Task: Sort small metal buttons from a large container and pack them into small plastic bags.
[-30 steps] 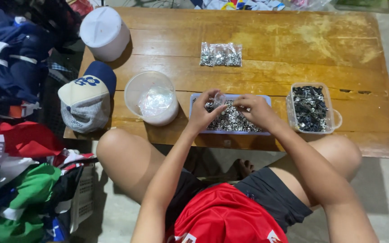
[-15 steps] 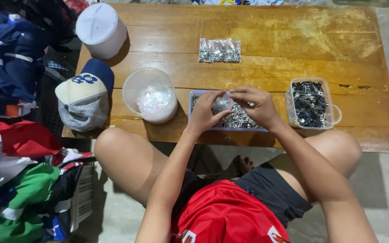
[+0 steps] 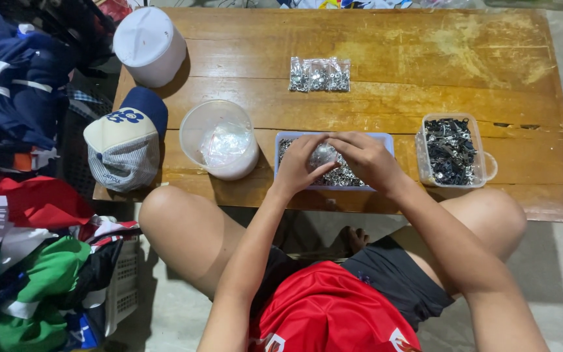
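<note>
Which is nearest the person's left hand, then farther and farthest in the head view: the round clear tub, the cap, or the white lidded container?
From the left hand:
1. Round clear tub, just to its left on the table.
2. Cap, farther left at the table's edge.
3. White lidded container, at the far left corner.

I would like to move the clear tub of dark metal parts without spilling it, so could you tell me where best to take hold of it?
Take the clear tub by the small loop handle on its right wall, coming in from the right, where the wooden table looks bare. It stands upright, open-topped and nearly full, so keep it level. Both hands are busy at the blue tray.
</note>
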